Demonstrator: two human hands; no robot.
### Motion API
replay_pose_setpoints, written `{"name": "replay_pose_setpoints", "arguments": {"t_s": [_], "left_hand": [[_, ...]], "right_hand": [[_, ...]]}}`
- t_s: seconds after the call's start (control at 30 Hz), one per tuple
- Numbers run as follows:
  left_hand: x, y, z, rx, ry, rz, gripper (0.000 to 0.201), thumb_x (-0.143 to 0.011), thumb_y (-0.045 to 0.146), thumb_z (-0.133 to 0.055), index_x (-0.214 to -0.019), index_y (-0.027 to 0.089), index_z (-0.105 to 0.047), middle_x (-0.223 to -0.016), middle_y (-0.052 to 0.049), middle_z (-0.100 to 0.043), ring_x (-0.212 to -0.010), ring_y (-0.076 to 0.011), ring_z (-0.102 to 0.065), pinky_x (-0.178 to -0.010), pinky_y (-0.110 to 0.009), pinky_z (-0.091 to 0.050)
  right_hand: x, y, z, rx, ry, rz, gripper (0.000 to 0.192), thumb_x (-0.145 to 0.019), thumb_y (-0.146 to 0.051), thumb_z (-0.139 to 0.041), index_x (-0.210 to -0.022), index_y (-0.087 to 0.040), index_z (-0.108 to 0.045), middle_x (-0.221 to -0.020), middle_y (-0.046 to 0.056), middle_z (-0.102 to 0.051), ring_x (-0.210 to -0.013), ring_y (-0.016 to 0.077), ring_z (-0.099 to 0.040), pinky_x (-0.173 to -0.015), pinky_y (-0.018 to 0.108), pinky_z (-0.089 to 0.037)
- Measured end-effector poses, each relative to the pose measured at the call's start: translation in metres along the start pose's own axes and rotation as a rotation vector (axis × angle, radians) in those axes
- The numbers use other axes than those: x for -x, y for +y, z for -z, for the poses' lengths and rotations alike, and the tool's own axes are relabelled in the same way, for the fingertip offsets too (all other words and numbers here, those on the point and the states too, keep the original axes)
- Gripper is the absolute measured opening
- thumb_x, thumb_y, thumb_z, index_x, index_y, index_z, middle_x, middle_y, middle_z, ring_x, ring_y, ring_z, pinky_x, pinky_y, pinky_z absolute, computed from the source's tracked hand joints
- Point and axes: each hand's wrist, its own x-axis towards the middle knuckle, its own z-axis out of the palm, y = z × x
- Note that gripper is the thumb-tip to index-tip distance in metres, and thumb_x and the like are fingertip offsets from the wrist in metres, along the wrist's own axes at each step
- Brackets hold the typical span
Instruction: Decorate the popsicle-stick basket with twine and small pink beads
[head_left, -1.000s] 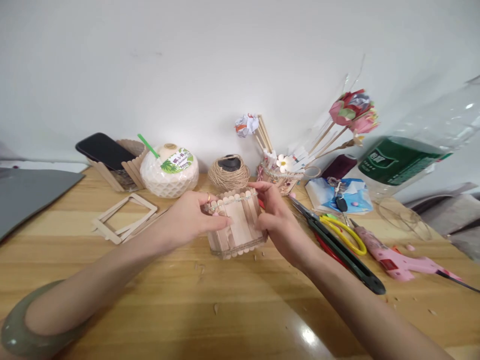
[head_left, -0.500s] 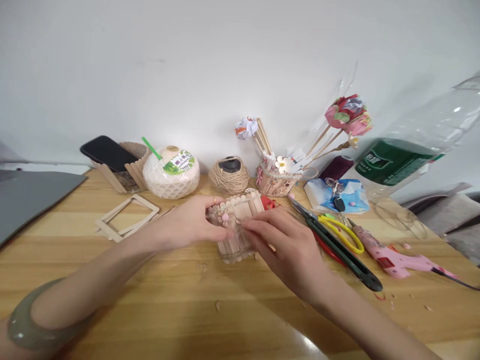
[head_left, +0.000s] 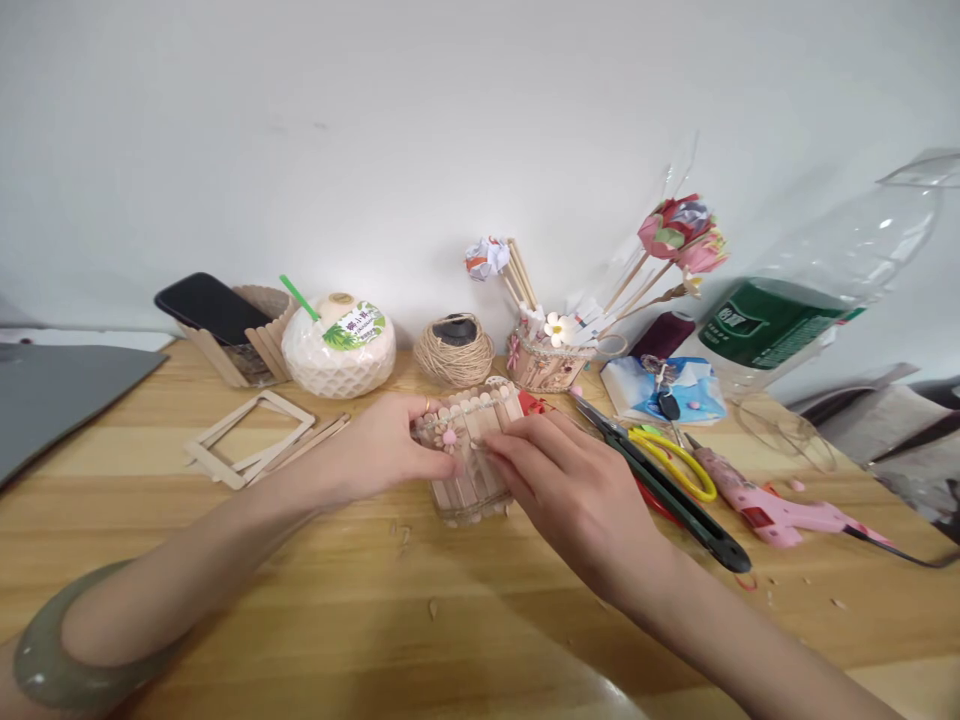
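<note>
A small holder made of popsicle sticks [head_left: 470, 480], with twine bands and a pink-centred flower [head_left: 448, 438] on its face, stands tilted on the wooden table. My left hand [head_left: 386, 445] grips it at the left side, thumb in front and fingers behind its rim. Against the front face, right of the flower, my right hand [head_left: 574, 490] has its thumb and fingertips pinched together. A tiny pale piece shows at those fingertips, too small to name. The remaining fingers of my right hand curl over the holder's right side and hide it.
Stick frames [head_left: 251, 440] lie at left. Behind stand a stick box with a phone [head_left: 214, 308], a wrapped coconut [head_left: 341, 345], a twine ball [head_left: 454, 350] and a decorated pot [head_left: 547, 360]. Rightward are a black cutter [head_left: 675, 500], yellow-handled scissors [head_left: 679, 465], a pink glue gun [head_left: 780, 512] and a bottle [head_left: 772, 325].
The view has shifted slightly, so the background things sit a little further left. Both hands stay on the holder, with the right fingertips still pressed to its front.
</note>
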Motion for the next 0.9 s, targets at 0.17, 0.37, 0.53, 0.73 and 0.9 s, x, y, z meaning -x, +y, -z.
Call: {"name": "replay_pose_setpoints", "arguments": {"t_s": [0.17, 0.37, 0.53, 0.73, 0.9], "left_hand": [[0.000, -0.002, 0.000, 0.018, 0.000, -0.015, 0.008, -0.060, 0.016, -0.058, -0.063, 0.019, -0.051, -0.058, 0.007, -0.047, -0.056, -0.0111, -0.044, -0.055, -0.022, -0.034], [-0.002, -0.004, 0.000, 0.022, -0.015, -0.013, 0.011, -0.059, 0.016, -0.058, -0.060, 0.019, -0.048, -0.056, 0.008, -0.044, -0.054, -0.0108, -0.042, -0.054, -0.022, -0.032], [-0.002, -0.005, 0.001, -0.001, -0.027, -0.012, 0.007, -0.062, 0.015, -0.057, -0.063, 0.019, -0.051, -0.059, 0.007, -0.048, -0.056, -0.0111, -0.043, -0.055, -0.023, -0.033], [-0.001, -0.006, 0.003, 0.002, -0.031, 0.001, 0.004, -0.062, 0.017, -0.059, -0.063, 0.018, -0.056, -0.061, 0.006, -0.054, -0.060, -0.0132, -0.049, -0.059, -0.023, -0.036], [-0.001, -0.005, 0.004, 0.002, -0.044, 0.002, 0.006, -0.061, 0.016, -0.060, -0.060, 0.018, -0.055, -0.057, 0.007, -0.054, -0.057, -0.0122, -0.050, -0.057, -0.022, -0.036]], "right_hand": [[-0.007, -0.006, 0.006, 0.111, -0.059, 0.049, 0.025, -0.089, -0.009, -0.038, -0.092, -0.010, -0.062, -0.078, 0.011, -0.061, -0.071, 0.0216, -0.054, -0.061, 0.034, -0.046], [-0.014, -0.006, 0.005, 0.227, -0.128, 0.079, 0.018, -0.083, -0.007, -0.044, -0.078, -0.012, -0.060, -0.071, 0.008, -0.057, -0.063, 0.0201, -0.051, -0.054, 0.032, -0.040], [-0.017, -0.004, 0.000, 0.260, -0.107, 0.083, 0.015, -0.075, -0.002, -0.049, -0.069, -0.014, -0.055, -0.065, 0.006, -0.055, -0.055, 0.0175, -0.049, -0.049, 0.029, -0.037], [-0.006, 0.015, -0.002, 0.206, 0.045, 0.006, 0.015, -0.076, -0.004, -0.047, -0.069, -0.017, -0.052, -0.067, 0.004, -0.058, -0.059, 0.0158, -0.053, -0.054, 0.026, -0.041], [0.008, 0.038, 0.009, 0.095, 0.300, -0.289, 0.013, -0.072, -0.009, -0.050, -0.072, -0.021, -0.046, -0.083, 0.004, -0.066, -0.073, 0.0169, -0.063, -0.058, 0.025, -0.044]]}}
